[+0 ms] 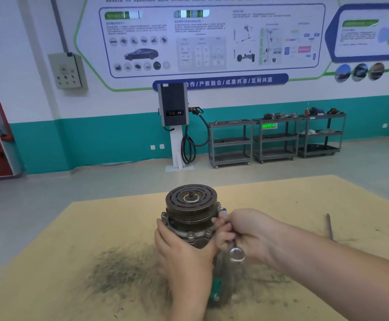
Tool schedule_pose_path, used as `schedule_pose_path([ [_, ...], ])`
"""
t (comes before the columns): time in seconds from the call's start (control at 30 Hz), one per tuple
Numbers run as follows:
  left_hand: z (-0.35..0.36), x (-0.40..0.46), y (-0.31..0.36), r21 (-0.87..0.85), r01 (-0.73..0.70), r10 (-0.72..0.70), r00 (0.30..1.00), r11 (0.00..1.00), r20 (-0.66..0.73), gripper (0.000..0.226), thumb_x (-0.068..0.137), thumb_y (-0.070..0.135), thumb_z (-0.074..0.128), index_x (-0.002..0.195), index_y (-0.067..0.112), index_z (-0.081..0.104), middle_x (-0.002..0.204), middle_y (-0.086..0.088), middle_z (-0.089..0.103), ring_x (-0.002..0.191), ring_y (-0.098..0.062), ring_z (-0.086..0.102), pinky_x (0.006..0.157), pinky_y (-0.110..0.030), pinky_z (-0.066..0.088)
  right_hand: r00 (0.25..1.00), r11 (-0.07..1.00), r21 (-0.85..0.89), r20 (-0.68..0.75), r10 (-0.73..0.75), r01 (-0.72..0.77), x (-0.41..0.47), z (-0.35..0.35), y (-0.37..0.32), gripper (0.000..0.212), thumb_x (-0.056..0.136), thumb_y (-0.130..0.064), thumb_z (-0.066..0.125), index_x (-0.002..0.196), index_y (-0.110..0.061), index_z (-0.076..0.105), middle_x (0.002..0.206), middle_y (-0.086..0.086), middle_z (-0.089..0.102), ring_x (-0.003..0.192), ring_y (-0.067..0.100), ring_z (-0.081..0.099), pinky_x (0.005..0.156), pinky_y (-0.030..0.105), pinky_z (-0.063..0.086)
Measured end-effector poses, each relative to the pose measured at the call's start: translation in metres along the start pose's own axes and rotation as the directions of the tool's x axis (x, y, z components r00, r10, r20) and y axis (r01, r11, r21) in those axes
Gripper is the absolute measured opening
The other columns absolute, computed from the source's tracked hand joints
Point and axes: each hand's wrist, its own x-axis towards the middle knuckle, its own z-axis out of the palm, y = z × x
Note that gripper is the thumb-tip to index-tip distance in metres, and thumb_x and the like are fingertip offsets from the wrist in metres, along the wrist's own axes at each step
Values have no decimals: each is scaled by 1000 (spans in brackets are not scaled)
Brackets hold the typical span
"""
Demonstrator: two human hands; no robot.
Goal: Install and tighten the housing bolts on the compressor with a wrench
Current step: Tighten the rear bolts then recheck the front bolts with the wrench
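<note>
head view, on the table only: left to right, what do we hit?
Dark grime patch → left hand gripping the compressor → right hand holding the wrench → thin metal rod lying near the table's right side.

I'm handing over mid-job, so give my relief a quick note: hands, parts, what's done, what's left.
Left hand grips the body of the grey metal compressor, standing upright on the tan worktable. Right hand grips the silver steel wrench at the compressor's right flange. Several flange bolts appear seated; tightness cannot be judged. Left: finish tightening around the flange.
</note>
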Motion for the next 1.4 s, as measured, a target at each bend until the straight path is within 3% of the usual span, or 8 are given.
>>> schedule_pose_path([
  [0.17,-17,13,-22,-27,-30,32,997,999,71,134,54,69,76,156,13,10,149,-12,25,140,-31,27,114,-46,26,992,892,-435,57,-111,125,-26,-26,-22,32,104,-29,42,86,-7,58,50,1,42,34,9,32,31,16,24],
  [0.37,-27,31,-23,-42,-61,68,983,997,173,146,41,83,65,156,19,2,157,0,15,146,-17,17,120,-38,18,923,320,-922,89,-376,219,-27,-59,-38,35,103,-32,41,89,-7,60,47,1,47,31,13,25,37,16,20],
  [0.67,-6,25,-34,-38,-134,137,984,990,115,139,49,38,94,155,11,8,156,-8,23,143,-15,15,117,-32,14,986,405,-911,132,104,79,-13,-64,-37,35,101,-29,47,70,-14,54,46,7,44,25,10,26,34,10,21],
  [0.87,-24,41,-48,-248,-49,127,943,967,308,126,44,60,84,149,40,18,140,15,37,134,-2,34,114,-31,32,966,464,-883,179,187,74,-9,-57,-45,32,99,-28,46,71,-13,53,44,5,40,26,7,21,34,10,19],
  [0.93,-29,46,-54,-348,13,126,919,937,373,117,40,61,82,141,52,24,135,32,46,125,7,48,100,-15,43,965,445,-893,175,197,71,-7,-54,-44,33,100,-27,46,71,-13,53,43,5,41,26,7,21,34,9,20],
  [1.0,-31,48,-60,-381,7,149,914,925,377,111,39,55,84,133,59,25,125,45,46,121,15,48,92,-5,41,965,409,-911,149,217,49,-6,-49,-47,34,101,-27,46,71,-12,52,43,5,41,27,6,22,34,9,21],
  [1.13,-28,47,-66,-379,23,149,896,925,418,128,30,52,90,133,67,16,137,36,34,136,-1,39,114,-39,37,954,248,-969,72,290,-2,-4,-37,-63,37,102,-31,44,71,-12,52,44,4,44,28,6,26,32,9,22],
  [1.4,-24,34,-61,-278,-43,131,944,960,304,120,30,68,83,124,74,10,140,33,32,127,18,33,109,-23,27,961,-111,-993,-64,268,-35,2,-20,-87,35,94,-42,55,77,-12,62,49,2,52,36,9,41,36,17,28],
])
